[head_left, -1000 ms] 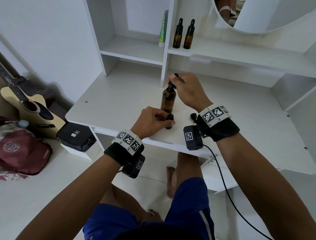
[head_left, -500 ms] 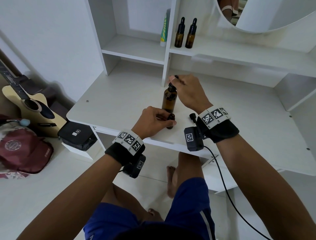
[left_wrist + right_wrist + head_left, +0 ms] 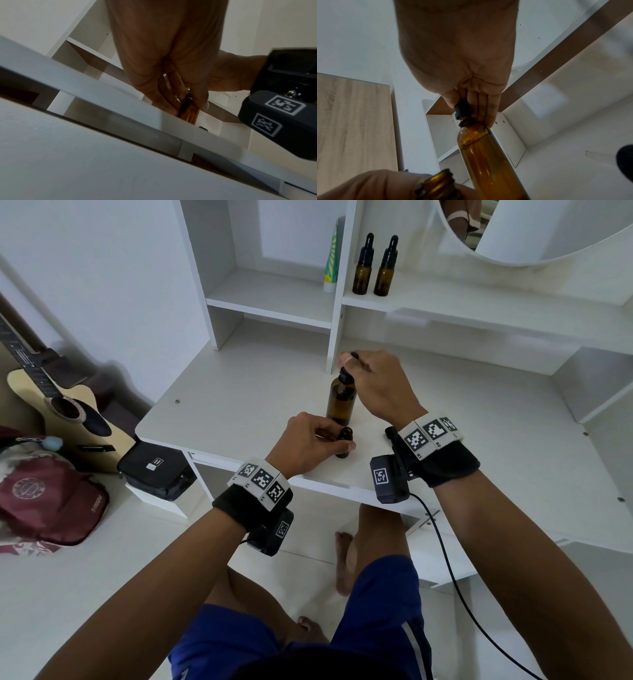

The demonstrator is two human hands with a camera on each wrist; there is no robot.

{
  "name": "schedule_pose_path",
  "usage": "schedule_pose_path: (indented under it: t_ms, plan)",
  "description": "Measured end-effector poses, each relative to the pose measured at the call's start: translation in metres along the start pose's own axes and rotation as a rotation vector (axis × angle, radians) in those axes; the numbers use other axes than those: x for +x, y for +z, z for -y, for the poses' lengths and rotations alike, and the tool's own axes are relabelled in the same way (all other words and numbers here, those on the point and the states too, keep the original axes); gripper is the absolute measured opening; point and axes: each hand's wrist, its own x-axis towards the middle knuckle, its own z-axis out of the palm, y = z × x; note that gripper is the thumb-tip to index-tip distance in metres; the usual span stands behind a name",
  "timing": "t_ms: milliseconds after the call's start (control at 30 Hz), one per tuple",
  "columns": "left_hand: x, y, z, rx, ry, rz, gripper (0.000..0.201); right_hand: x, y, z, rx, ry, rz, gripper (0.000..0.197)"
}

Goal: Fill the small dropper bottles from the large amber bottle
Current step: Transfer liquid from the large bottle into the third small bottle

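Observation:
The large amber bottle stands upright on the white desk. My right hand pinches the black dropper bulb sitting in the bottle's mouth. Just in front of it, my left hand grips a small uncapped amber bottle standing near the desk's front edge. Two capped small dropper bottles stand on the upper shelf.
A black dropper cap lies on the desk behind my right wrist, its glass tube beside it. A green-white tube leans in the shelf compartment. A guitar, a black pouch and a red bag sit left.
Both hands keep their holds; the right hand stays on the dropper at the large bottle's mouth. No clear movement of bottles.

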Motion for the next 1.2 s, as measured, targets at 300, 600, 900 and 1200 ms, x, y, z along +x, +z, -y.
schedule_pose_path:
  t_ms: [300,600,900,1200]
  plan:
    - [-0.0002,0.0003,-0.0003,-0.007,-0.002,0.001,0.029,-0.0014,-0.0012,0.0016,-0.021,-0.012,-0.002,0.043]
    - [-0.0008,0.0001,-0.0011,-0.002,0.0,0.006,0.029,-0.0026,-0.004,0.0026,-0.015,-0.024,-0.01,0.043]
    - [-0.0011,-0.0004,-0.0014,-0.005,-0.005,0.003,0.028,-0.0024,-0.0045,0.0021,-0.016,-0.026,-0.016,0.041]
    - [-0.0014,0.0001,-0.0017,-0.002,-0.001,0.003,0.028,-0.0019,-0.0034,-0.0009,-0.012,-0.033,-0.021,0.042]
